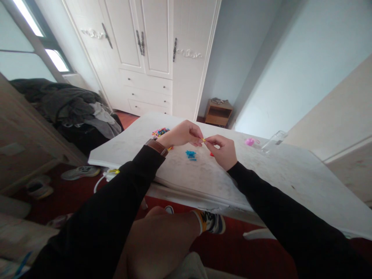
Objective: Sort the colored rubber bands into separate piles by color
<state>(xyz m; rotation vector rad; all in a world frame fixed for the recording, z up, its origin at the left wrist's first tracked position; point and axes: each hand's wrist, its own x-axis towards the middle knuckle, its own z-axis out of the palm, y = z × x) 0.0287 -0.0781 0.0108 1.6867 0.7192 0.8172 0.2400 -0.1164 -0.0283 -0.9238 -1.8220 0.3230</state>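
My left hand point(187, 133) and my right hand point(222, 150) meet over the table, fingertips pinched on one small yellow piece point(204, 140), too small to name. Just below them lies a little heap of blue pieces point(190, 155) on the tabletop. A red piece point(212, 154) shows partly from behind my right hand. Past my left wrist sits a mixed pile of small coloured pieces point(160, 132), pink, blue, yellow and dark. Some yellow and orange pieces point(170, 148) peek out beside the watch strap.
Toward the right of the white table point(261, 182) are a pink object point(249, 142) and a clear glass bottle or jar point(273, 142) on its side. A white wardrobe point(157, 38) stands behind. Dark clothes point(72, 108) are heaped at left; shoes point(80, 172) lie on the floor.
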